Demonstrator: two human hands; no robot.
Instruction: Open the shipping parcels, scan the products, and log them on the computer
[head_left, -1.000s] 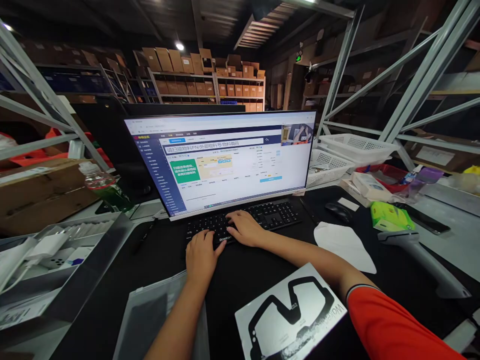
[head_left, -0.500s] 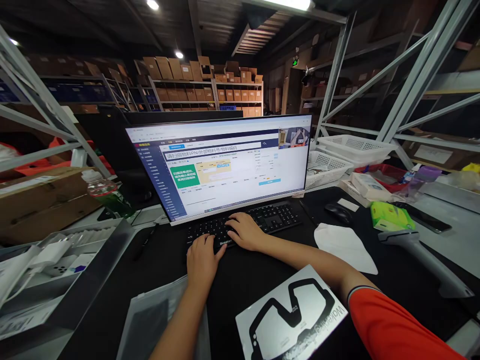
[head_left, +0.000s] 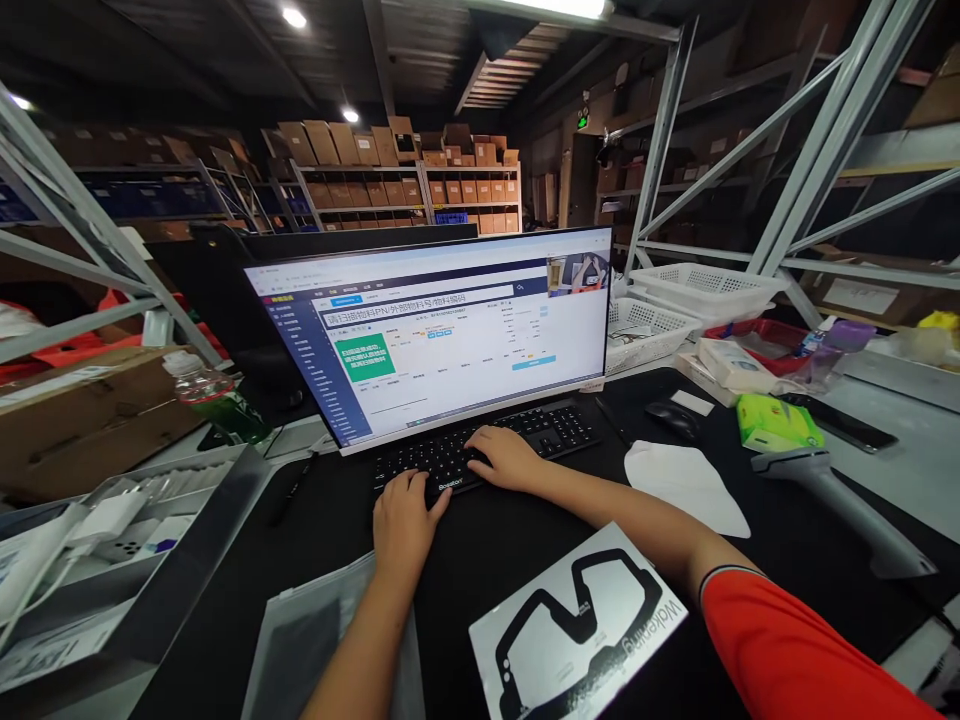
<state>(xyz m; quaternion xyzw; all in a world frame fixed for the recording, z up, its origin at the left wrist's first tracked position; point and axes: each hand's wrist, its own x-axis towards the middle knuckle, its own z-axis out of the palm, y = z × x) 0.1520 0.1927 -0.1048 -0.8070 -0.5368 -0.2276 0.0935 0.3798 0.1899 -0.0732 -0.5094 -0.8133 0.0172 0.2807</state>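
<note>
Both of my hands rest on a black keyboard point(head_left: 559, 430) below a lit monitor point(head_left: 457, 350). My left hand point(head_left: 405, 520) lies over the keyboard's left end, fingers stretched onto the keys and thumb apart. My right hand point(head_left: 506, 458) is over the middle keys, with its fingers extended; neither hand grips anything. On the screen are rows of text, a green message panel and a small camera picture. A white box point(head_left: 551, 625) with a black printed outline lies below my right forearm. Under my left forearm is a clear zip pouch point(head_left: 300, 640) with something dark inside.
On the right lie a black mouse point(head_left: 673, 420), a white paper sheet point(head_left: 684, 485), a green packet point(head_left: 780, 422), a phone point(head_left: 840, 425) and a grey handheld scanner point(head_left: 847, 510). White baskets point(head_left: 652, 330) stand behind. At left are a bottle point(head_left: 214, 395) and a tray of white chargers point(head_left: 187, 570).
My right hand has shifted slightly right along the keys, while the left stays put. A pale yellow panel on the screen has turned white. The view has moved slightly.
</note>
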